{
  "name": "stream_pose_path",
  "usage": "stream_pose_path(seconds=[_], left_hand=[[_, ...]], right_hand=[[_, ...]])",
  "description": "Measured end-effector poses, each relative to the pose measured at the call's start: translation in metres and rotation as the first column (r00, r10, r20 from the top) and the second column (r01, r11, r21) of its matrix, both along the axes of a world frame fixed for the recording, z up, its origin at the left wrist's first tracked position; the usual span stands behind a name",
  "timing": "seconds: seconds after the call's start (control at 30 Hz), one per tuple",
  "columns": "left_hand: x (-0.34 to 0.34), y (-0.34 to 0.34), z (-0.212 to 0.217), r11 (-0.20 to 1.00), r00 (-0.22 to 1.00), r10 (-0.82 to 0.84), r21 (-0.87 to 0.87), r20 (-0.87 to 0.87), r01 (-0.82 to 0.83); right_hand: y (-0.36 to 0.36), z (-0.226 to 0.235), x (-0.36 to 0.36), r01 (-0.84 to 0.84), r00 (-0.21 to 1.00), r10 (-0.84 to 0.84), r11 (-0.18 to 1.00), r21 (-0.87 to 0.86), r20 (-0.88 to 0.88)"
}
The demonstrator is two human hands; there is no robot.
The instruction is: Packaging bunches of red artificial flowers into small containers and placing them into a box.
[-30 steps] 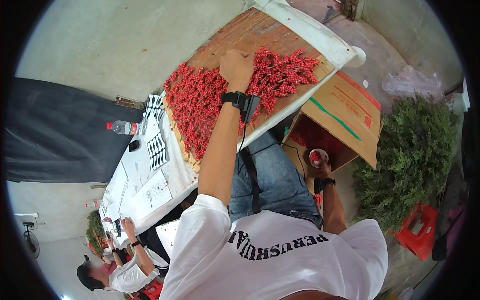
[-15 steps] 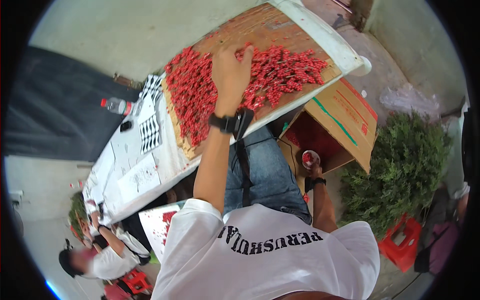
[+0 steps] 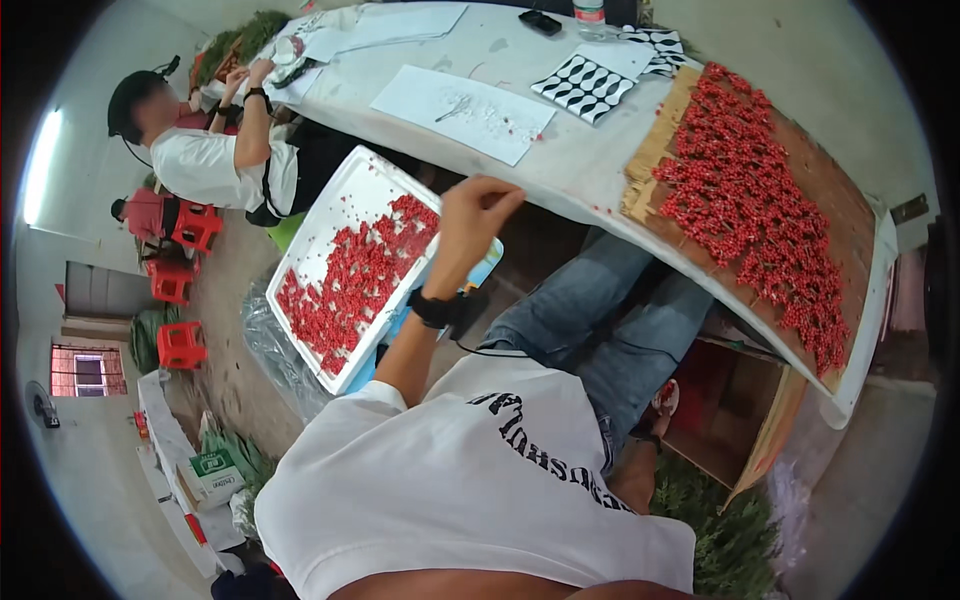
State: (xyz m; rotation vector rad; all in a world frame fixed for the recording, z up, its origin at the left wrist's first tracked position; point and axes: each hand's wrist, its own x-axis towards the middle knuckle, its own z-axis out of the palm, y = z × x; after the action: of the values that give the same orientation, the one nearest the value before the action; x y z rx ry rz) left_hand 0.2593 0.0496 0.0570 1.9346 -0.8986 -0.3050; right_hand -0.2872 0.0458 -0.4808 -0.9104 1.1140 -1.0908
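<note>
My left hand [image 3: 474, 222] hovers by the front edge of the table, just right of a white tray [image 3: 328, 200] holding loose red berries [image 3: 350, 275]. Its thumb and fingers are pinched together; whatever they hold is too small to make out. Low on the right, my right hand [image 3: 652, 424] grips a small white cup [image 3: 668, 396] with red in it, partly hidden beside my leg. That cup is at the mouth of a cardboard box [image 3: 765, 460]. Many stems of red berries [image 3: 745, 180] lie heaped on a wooden board [image 3: 822, 165] at the table's right end.
On the white-covered table [image 3: 340, 95] lie paper sheets [image 3: 450, 108], a black-and-white patterned piece [image 3: 583, 88], a bottle [image 3: 590, 12] and a small black object [image 3: 540, 22]. Another person [image 3: 215, 160] works at the far left. Red stools [image 3: 182, 345] and green foliage [image 3: 715, 530] stand around.
My view has swung left. My left hand has left the berry heap on the board and come over near the white tray. My right hand still holds the cup by the box.
</note>
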Motion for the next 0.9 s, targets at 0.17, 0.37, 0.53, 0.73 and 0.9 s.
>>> stream_pose_path(seconds=[0.17,0.37,0.53,0.73,0.9], left_hand=[[0.072,0.035,-0.039,0.942,0.952,0.305,0.144,0.008,-0.303],[0.213,-0.007,-0.094,0.942,0.812,0.295,-0.011,0.504,-0.335],[0.237,-0.029,-0.104,0.950,0.819,0.233,0.058,0.524,-0.308],[0.236,-0.047,-0.092,0.958,0.780,0.200,0.050,0.593,-0.284],[0.244,-0.055,-0.090,0.967,0.755,0.093,0.121,0.649,-0.223]], right_hand=[[-0.007,0.000,-0.012,-0.035,0.993,0.018,0.988,0.148,0.118],[0.000,-0.010,-0.033,-0.020,0.989,-0.074,0.782,0.623,0.125],[0.011,-0.013,-0.041,0.066,0.995,-0.103,0.750,0.658,0.018],[0.009,-0.016,-0.043,0.110,0.994,-0.094,0.773,0.625,-0.058],[0.008,-0.004,-0.036,0.132,0.991,-0.123,0.801,0.584,-0.056]])
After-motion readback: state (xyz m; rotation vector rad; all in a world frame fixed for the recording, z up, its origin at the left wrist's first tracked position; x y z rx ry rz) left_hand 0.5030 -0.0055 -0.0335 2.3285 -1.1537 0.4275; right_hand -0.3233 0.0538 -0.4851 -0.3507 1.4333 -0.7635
